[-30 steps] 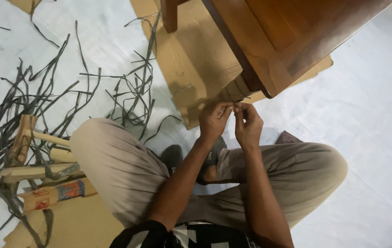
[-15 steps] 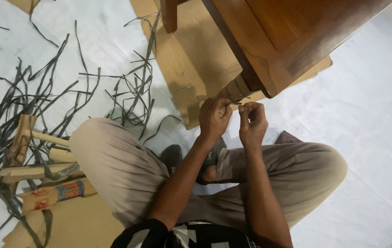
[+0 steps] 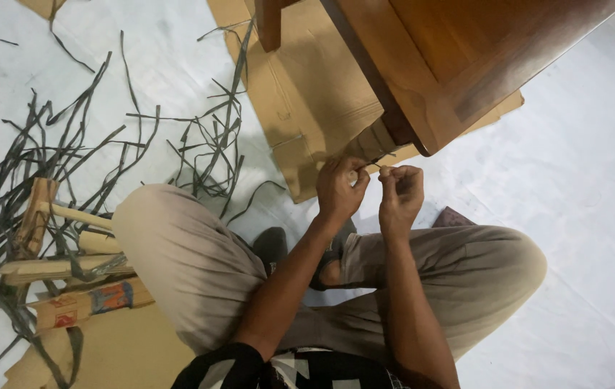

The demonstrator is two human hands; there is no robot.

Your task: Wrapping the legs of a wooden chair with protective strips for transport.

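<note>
I sit cross-legged on a white floor in front of a brown wooden table (image 3: 458, 57). Its near leg (image 3: 376, 140) is wrapped in brown cardboard. My left hand (image 3: 341, 189) and my right hand (image 3: 401, 193) are raised side by side just below that wrapped leg. Both are pinched on a thin strip (image 3: 373, 167) that runs between them and up to the leg. The strip is small and partly hidden by my fingers.
Flattened cardboard (image 3: 307, 94) lies under the table. Several loose dark packing straps (image 3: 105, 144) are scattered on the floor at left. Cardboard-wrapped wooden pieces (image 3: 55, 245) and more cardboard (image 3: 105, 353) lie by my left knee.
My hands have drawn slightly apart, the right one moving right, and the strip now shows between them.
</note>
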